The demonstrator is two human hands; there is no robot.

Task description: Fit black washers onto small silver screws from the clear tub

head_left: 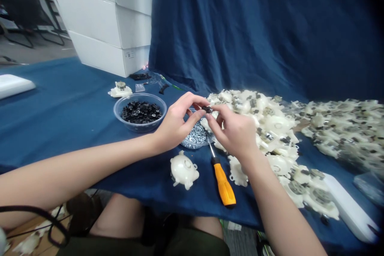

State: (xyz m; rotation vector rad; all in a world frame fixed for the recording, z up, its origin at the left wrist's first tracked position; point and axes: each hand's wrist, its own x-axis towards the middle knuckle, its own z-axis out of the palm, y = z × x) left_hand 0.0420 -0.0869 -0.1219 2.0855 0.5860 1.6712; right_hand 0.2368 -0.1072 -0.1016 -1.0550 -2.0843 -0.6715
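My left hand and my right hand meet above the table, fingertips pinched together on a small black part. Just below them stands a small clear dish of silver screws. A clear bowl of black parts sits to the left of my left hand. A white plastic housing lies near the table's front edge. Beside it lies an orange-handled screwdriver, tip pointing toward the screws.
A large heap of white plastic assemblies spreads to the right across the blue cloth. Stacked white boxes stand at the back left. One white assembly sits behind the bowl. A white flat object lies at the right front.
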